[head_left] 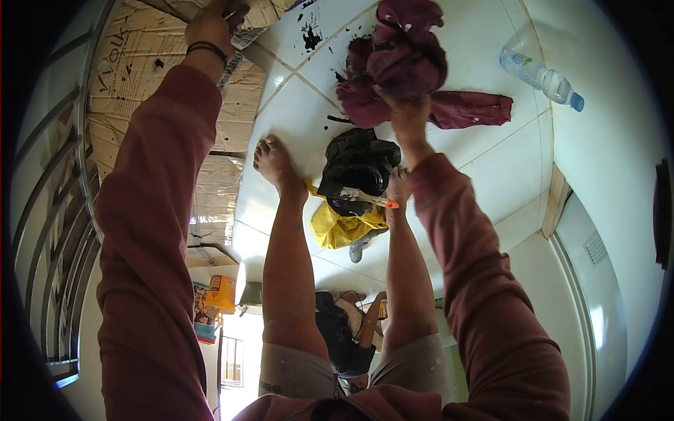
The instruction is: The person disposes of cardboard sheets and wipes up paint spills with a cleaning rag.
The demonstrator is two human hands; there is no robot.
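your maroon sleeves point(147, 281) fill the near edge, and your bare legs point(288, 266) run out between them onto the white tiled floor point(295, 105). far left, your left hand point(210, 24) is at full reach over the cardboard point(140, 70), fingers closed round a flat grey strip point(246, 38). it's hard to tell what it is, but it looks thin and stiff, best held by its end as you have it. in the middle, a black bundle point(358, 165) sits on something yellow point(344, 226) beside your foot point(274, 160). your right hand point(408, 116), wrist bent back, is clenched in a maroon cloth point(404, 59) bunched over the tiles, one end trailing flat to the right. the cloth looks soft, limp and light, so grip the gathered part. a plastic bottle point(540, 77) lies far right.
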